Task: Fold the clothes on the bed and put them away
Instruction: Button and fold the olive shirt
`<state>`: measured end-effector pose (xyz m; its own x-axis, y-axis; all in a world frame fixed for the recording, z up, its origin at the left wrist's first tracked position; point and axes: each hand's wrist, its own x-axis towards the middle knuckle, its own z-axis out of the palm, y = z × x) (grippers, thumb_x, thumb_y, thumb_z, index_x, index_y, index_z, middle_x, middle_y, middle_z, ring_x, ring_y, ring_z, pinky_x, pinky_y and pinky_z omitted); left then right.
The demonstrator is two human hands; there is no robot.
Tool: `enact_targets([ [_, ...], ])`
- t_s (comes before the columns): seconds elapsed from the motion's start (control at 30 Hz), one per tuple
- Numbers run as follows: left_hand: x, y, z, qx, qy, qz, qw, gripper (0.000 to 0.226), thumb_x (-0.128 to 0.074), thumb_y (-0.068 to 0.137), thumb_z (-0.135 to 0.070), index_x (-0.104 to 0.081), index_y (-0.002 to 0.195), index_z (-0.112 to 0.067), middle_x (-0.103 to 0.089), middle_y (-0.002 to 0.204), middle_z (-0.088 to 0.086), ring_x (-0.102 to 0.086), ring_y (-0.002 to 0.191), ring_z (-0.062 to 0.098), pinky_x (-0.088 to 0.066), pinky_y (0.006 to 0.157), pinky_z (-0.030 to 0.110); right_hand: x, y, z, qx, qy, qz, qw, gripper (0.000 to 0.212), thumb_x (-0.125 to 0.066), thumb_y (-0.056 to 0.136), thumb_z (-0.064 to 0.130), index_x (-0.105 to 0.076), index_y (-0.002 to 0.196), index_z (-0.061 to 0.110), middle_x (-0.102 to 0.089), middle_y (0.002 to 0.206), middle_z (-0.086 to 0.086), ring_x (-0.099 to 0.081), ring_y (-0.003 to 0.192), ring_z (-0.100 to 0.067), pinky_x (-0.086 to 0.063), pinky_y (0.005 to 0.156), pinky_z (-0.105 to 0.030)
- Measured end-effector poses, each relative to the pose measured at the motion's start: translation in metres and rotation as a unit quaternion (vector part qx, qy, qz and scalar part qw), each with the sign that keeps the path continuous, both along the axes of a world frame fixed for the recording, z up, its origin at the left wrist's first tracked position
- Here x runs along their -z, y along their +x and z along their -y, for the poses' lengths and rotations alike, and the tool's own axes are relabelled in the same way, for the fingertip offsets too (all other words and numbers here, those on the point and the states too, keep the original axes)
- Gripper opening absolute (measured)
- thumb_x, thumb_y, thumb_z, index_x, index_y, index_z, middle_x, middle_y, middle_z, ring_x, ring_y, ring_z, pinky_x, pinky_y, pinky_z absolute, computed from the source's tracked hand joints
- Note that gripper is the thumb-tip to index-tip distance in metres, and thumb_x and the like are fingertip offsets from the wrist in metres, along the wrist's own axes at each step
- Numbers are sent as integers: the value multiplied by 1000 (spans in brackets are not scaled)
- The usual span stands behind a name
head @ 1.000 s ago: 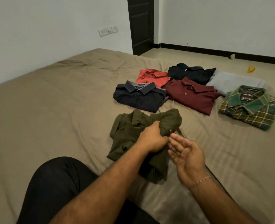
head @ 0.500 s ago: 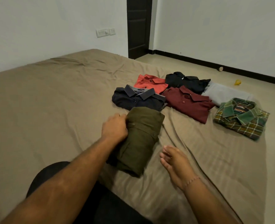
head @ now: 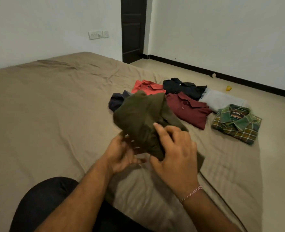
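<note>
Olive shirt point(head: 141, 118) lifted off bed point(head: 46, 106); left hand point(head: 121, 154) grips underneath, right hand point(head: 175, 151) curled over top.

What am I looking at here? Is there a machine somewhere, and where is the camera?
There is no machine. A person wears a wide-angle camera on the head, so you look forward and down along their own arms. The dark shape at the bottom is probably their leg.

The left hand and the right hand, the one with a thread bracelet at the wrist, together hold an olive green shirt lifted off the bed. The picture is blurred there, so exactly how the fingers lie is hard to tell.

Behind it, folded clothes lie on the brown sheet: a navy shirt, partly hidden, an orange-red shirt, a black shirt, a maroon shirt, a pale grey garment and a green plaid shirt.
</note>
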<state>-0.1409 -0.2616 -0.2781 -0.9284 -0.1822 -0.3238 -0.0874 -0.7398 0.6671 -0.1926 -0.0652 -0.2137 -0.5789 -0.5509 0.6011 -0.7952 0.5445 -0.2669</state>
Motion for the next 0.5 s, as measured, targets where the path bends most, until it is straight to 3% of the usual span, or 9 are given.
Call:
enact_targets([
  [0.03,0,2,10,-35,4,30,999,67,-46,97,-55,-56,148,-13,-54,150,24,-50,136,49,-34,106,80,0,4,-6,-1,54,-48,997,83,-72,70,47,-50,148,33,-52,125,5,-49,109,-21,-43,83,-40],
  [0.1,0,5,28,-112,-26,131,985,64,-46,97,-56,-59,144,-13,-61,142,23,-61,124,44,-48,97,68,17,2,-13,-32,199,-29,979,81,-69,76,50,-44,152,34,-51,132,3,-51,115,-24,-44,87,-43],
  [0.17,4,11,38,-120,-104,219,963,63,-40,100,-64,-60,134,-15,-67,130,21,-66,109,37,-54,89,55,46,-9,-20,-75,333,83,936,80,-63,85,58,-33,156,38,-46,142,6,-46,127,-22,-42,103,-45],
  [0.2,6,13,40,-106,-144,235,955,62,-41,99,-67,-61,130,-16,-68,127,20,-66,107,35,-54,91,54,57,-13,-25,-91,347,150,921,79,-62,86,63,-33,156,40,-45,142,10,-44,130,-17,-42,107,-43],
  [0.27,10,16,37,-69,-218,231,946,59,-46,98,-68,-63,129,-21,-68,126,16,-66,113,33,-52,100,54,74,-15,-34,-95,190,260,942,64,-66,87,61,-49,145,40,-50,130,17,-50,118,-4,-46,100,-31],
  [0.33,2,18,24,-37,-275,208,938,55,-50,98,-68,-65,129,-25,-70,123,7,-67,114,29,-51,101,46,85,-20,-38,3,-73,284,956,46,-74,88,44,-60,131,35,-54,120,14,-54,107,-2,-49,93,-25],
  [0.37,-1,17,17,-26,-311,197,930,52,-53,98,-66,-68,125,-25,-72,119,3,-68,111,24,-51,96,40,90,-24,-38,78,-134,285,946,47,-75,88,41,-60,131,33,-54,123,11,-54,112,-7,-48,97,-28],
  [0.43,-4,14,6,-13,-377,188,907,48,-60,97,-61,-75,113,-18,-78,110,1,-72,104,19,-52,85,32,98,-32,-35,172,-121,348,914,60,-75,86,50,-55,139,31,-50,136,4,-45,129,-19,-41,111,-38],
  [0.5,-1,10,0,-13,-390,184,902,46,-66,94,-58,-76,108,-16,-80,105,1,-75,100,19,-55,82,31,109,-35,-32,188,-75,400,894,51,-75,84,56,-58,128,37,-46,141,1,-40,135,-25,-38,114,-45],
])
